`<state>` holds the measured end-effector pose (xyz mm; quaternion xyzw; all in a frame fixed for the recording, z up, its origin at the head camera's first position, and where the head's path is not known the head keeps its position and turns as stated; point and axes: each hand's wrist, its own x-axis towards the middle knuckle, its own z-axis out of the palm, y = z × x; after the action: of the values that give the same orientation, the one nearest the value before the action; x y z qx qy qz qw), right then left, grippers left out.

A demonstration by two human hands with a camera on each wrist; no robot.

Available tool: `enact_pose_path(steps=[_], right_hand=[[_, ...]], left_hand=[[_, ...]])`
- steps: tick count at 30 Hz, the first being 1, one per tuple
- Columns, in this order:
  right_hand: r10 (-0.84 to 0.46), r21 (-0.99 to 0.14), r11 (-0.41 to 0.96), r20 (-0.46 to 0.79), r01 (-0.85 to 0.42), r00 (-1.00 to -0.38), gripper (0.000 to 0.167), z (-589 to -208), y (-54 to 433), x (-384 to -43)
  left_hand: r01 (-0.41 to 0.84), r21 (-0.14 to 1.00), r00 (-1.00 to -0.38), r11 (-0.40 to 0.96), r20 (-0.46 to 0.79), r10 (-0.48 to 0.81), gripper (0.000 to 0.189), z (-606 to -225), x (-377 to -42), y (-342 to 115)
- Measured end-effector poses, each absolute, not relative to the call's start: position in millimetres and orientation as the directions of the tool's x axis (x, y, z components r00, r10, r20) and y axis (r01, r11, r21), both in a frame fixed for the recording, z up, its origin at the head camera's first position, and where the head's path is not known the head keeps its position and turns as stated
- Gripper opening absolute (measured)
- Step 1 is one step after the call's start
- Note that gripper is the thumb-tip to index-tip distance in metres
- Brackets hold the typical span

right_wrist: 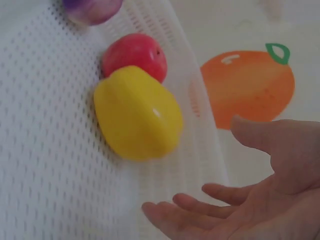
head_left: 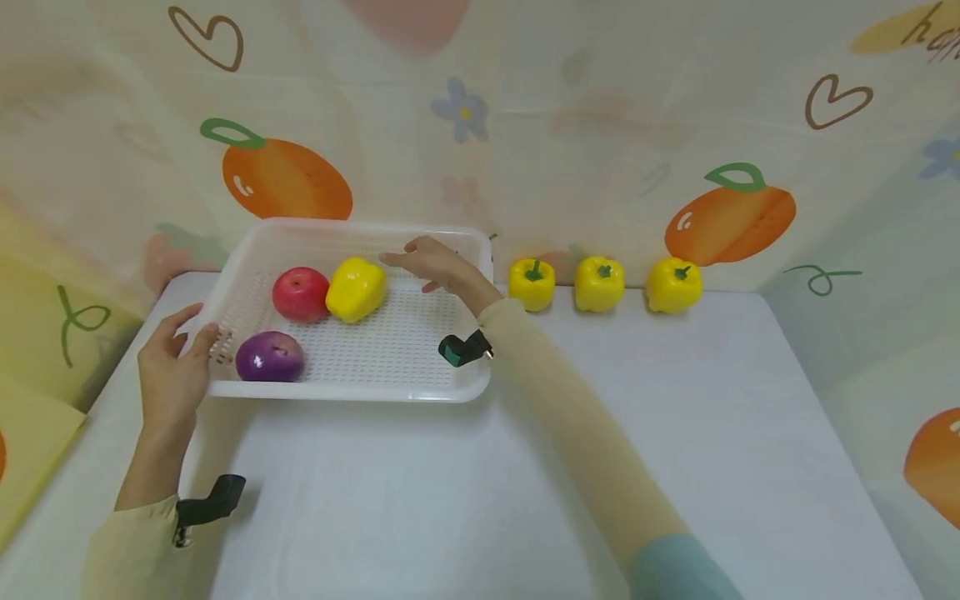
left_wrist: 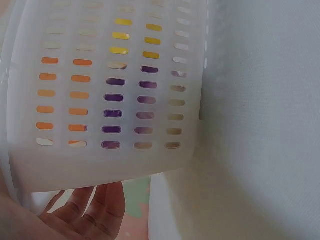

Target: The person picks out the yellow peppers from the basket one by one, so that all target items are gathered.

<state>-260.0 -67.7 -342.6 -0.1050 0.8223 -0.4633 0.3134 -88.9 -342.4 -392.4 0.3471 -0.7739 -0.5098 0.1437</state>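
Note:
A white perforated plastic basket stands at the back left of the table. My left hand grips its left end, thumb over the rim and fingers outside; the left wrist view shows those fingers beside the basket's end wall. Inside lie a red tomato-like fruit, a yellow bell pepper touching it, and a purple round vegetable near the front left. My right hand hovers over the basket's right half, fingers spread and holding nothing, just right of the pepper. In the right wrist view its palm faces the pepper.
Three more yellow bell peppers, one nearest the basket, another in the middle and one farthest right, stand in a row along the table's back edge. Behind them hangs a patterned cloth. The white table extends right and forward.

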Motion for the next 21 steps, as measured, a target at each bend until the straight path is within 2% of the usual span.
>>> enact_pose_path(steps=[11, 15, 21], right_hand=[[-0.428, -0.798, 0.495, -0.568, 0.343, -0.703, 0.072, -354.9, -96.9, -261.9], [-0.405, -0.789, 0.491, -0.582, 0.369, -0.705, 0.066, -364.2, -101.0, -263.1], [-0.362, -0.804, 0.492, -0.537, 0.334, -0.762, 0.051, -377.4, -115.2, -261.3]], left_hand=[[-0.361, 0.904, -0.731, 0.228, -0.123, -0.671, 0.042, -396.6, -90.9, -338.4], [-0.352, 0.906, -0.738, 0.235, -0.114, -0.666, 0.041, -397.8, -92.3, -335.0], [-0.356, 0.904, -0.733, 0.235, -0.115, -0.67, 0.041, -395.8, -91.4, -335.9]])
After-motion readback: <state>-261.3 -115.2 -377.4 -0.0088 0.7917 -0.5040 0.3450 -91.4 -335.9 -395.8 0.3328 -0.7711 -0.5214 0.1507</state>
